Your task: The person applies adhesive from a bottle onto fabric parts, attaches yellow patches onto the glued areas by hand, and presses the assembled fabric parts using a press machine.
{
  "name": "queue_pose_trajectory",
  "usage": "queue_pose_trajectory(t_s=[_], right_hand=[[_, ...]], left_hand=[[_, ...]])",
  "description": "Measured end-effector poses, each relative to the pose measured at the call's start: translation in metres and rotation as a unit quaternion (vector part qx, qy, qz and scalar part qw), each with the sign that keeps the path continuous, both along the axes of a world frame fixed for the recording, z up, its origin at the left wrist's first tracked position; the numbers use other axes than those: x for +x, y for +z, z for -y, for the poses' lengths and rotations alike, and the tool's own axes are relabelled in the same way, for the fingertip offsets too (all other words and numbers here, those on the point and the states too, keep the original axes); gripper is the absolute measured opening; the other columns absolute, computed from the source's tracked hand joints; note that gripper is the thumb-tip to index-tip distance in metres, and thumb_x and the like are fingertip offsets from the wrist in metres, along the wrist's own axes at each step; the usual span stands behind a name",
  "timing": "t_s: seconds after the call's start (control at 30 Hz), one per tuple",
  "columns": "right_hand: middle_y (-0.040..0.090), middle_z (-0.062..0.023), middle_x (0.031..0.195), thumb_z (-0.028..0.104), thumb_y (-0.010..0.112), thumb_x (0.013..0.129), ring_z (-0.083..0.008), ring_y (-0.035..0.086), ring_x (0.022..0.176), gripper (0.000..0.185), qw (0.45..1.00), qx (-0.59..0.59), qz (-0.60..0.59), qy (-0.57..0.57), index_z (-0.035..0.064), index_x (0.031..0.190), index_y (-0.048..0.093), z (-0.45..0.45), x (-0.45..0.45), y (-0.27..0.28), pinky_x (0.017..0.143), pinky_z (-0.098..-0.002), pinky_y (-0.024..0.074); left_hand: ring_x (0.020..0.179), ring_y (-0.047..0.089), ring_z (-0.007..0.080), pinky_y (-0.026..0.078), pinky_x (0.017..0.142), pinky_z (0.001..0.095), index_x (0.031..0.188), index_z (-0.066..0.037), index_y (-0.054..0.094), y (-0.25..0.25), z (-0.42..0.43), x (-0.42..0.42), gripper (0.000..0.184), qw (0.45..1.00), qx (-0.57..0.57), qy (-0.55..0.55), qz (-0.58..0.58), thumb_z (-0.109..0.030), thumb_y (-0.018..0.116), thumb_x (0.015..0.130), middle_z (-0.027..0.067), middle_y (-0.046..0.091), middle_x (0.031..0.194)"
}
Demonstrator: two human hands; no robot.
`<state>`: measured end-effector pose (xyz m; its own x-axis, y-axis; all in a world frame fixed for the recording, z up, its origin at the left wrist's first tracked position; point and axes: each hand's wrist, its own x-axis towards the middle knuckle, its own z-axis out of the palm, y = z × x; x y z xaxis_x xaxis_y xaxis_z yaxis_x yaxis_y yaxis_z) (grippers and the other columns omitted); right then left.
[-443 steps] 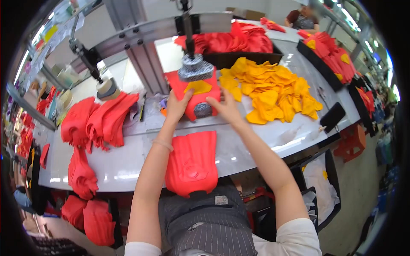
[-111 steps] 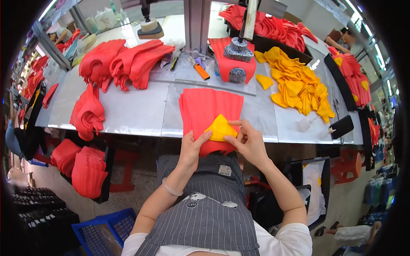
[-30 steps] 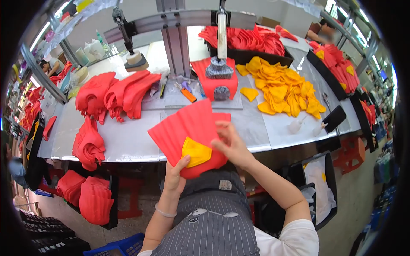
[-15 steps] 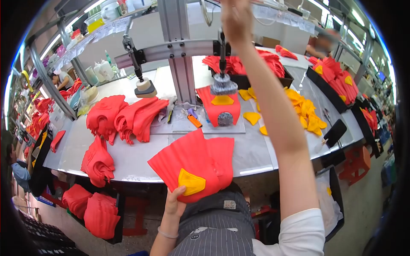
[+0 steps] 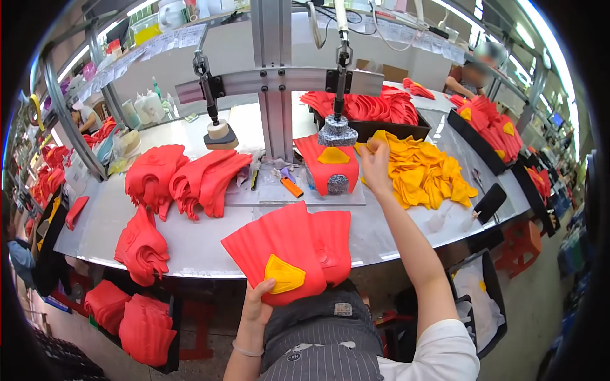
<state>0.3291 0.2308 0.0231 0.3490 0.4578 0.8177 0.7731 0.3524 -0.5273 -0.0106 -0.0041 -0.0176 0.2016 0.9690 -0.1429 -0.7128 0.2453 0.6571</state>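
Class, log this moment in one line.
left hand: holds red molded piece with yellow patch | right hand: at yellow patch pile

On the table [image 5: 203,251], the patch pile [image 5: 426,174] lies right of the press [image 5: 338,132] (a bin [image 5: 412,132] behind both).

On the glossy grey tabletop [image 5: 203,247], an open lane is left between the draped red stacks [image 5: 213,181] and the flared, ridged red piece with a yellow patch [image 5: 279,235]. Farther back, straight passage is barred by the upright silver metal post [image 5: 272,120]. Descent is obstructed by the speckled grey press pad [image 5: 338,131]. Rightward, the route is crossed by the right hand [image 5: 376,164] and forearm, with the heaped yellow pieces [image 5: 432,174] beyond.
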Motion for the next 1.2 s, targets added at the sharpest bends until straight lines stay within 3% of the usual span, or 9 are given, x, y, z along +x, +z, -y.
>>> queue_pose_trajectory(t_s=[0.1,0.2,0.23,0.33,0.37,0.6,0.73,0.93,1.2], right_hand=[[0.058,-0.0173,0.109,0.03,0.074,0.082,-0.0277,0.057,0.1,0.049,0.861,-0.368,-0.297,0.188,-0.0049,0.11,0.053,-0.03,0.021,-0.049,0.09,-0.0355,0.0443],[0.059,-0.0206,0.112,0.045,0.083,0.065,-0.0295,0.056,0.109,0.082,0.966,-0.213,-0.136,0.051,-0.0081,0.118,0.05,-0.008,-0.016,-0.027,0.093,-0.039,0.0441],[0.061,-0.0205,0.111,0.034,0.083,0.07,-0.0258,0.06,0.105,0.08,0.982,-0.144,-0.115,0.029,-0.0064,0.124,0.041,-0.002,-0.027,-0.024,0.089,-0.0358,0.0474],[0.062,-0.0204,0.11,0.02,0.081,0.075,-0.0216,0.063,0.099,0.078,0.912,-0.072,-0.278,0.293,-0.0019,0.13,0.031,0.013,-0.047,-0.027,0.082,-0.0312,0.0505],[0.061,-0.0207,0.111,0.006,0.074,0.08,-0.0208,0.065,0.095,0.075,0.915,-0.097,-0.256,0.296,0.0034,0.134,0.023,0.023,-0.047,-0.026,0.078,-0.0284,0.0519],[0.06,-0.0169,0.117,0.001,0.066,0.085,-0.0207,0.061,0.105,0.066,0.771,-0.11,-0.546,0.31,0.0003,0.138,0.026,0.068,-0.044,-0.036,0.085,-0.0322,0.0511],[0.061,-0.0098,0.12,0.01,0.063,0.09,-0.0187,0.059,0.109,0.039,0.661,-0.093,-0.605,0.434,0.0009,0.126,0.05,0.08,-0.031,-0.047,0.095,-0.0353,0.0458],[0.059,-0.0091,0.125,0.015,0.059,0.093,-0.0198,0.056,0.115,0.038,0.71,-0.144,-0.546,0.421,0.0017,0.127,0.051,0.093,-0.026,-0.042,0.099,-0.0354,0.0426],[0.053,-0.0094,0.132,0.021,0.056,0.095,-0.0225,0.051,0.121,0.045,0.668,-0.031,-0.601,0.438,0.003,0.134,0.044,0.119,0.009,-0.043,0.102,-0.0381,0.0406]], left_hand=[[0.118,0.054,0.0221,0.04,0.104,0.0356,0.133,-0.003,0.043,-0.004,0.002,0.001,0.063,1.0,0.004,-0.004,-0.006,-0.006,0.068,0.076,0.0084,0.056,0.126],[0.118,0.054,0.0221,0.041,0.103,0.0358,0.133,-0.004,0.043,-0.007,0.003,0.002,0.063,1.0,0.004,0.0,-0.009,-0.005,0.068,0.076,0.0083,0.056,0.125],[0.118,0.054,0.0221,0.041,0.103,0.0359,0.133,-0.004,0.043,-0.008,0.002,0.004,0.063,1.0,0.002,0.001,-0.008,-0.005,0.068,0.076,0.0083,0.056,0.125],[0.118,0.054,0.0224,0.041,0.103,0.0359,0.133,-0.004,0.043,-0.003,0.001,0.009,0.063,1.0,-0.004,0.0,-0.017,-0.004,0.068,0.075,0.0087,0.056,0.125],[0.118,0.054,0.0225,0.041,0.103,0.0357,0.134,-0.004,0.043,-0.003,-0.001,0.011,0.064,1.0,-0.001,-0.004,-0.029,-0.004,0.068,0.075,0.0089,0.056,0.126],[0.117,0.055,0.0218,0.042,0.101,0.0346,0.131,-0.001,0.047,0.001,-0.006,0.022,0.06,0.995,0.022,-0.027,-0.093,-0.003,0.071,0.076,0.0099,0.058,0.125],[0.114,0.057,0.0208,0.043,0.099,0.0342,0.128,0.001,0.05,-0.01,-0.008,0.025,0.056,0.991,0.008,-0.031,-0.126,-0.002,0.072,0.077,0.0102,0.059,0.122],[0.114,0.057,0.0201,0.043,0.098,0.0331,0.126,0.002,0.051,-0.012,-0.009,0.027,0.053,0.993,0.012,-0.019,-0.115,-0.003,0.072,0.078,0.0097,0.06,0.122],[0.112,0.056,0.0173,0.043,0.098,0.0306,0.127,0.001,0.05,-0.016,-0.01,0.024,0.057,0.99,-0.009,-0.027,-0.138,-0.011,0.077,0.078,0.0085,0.06,0.12]])
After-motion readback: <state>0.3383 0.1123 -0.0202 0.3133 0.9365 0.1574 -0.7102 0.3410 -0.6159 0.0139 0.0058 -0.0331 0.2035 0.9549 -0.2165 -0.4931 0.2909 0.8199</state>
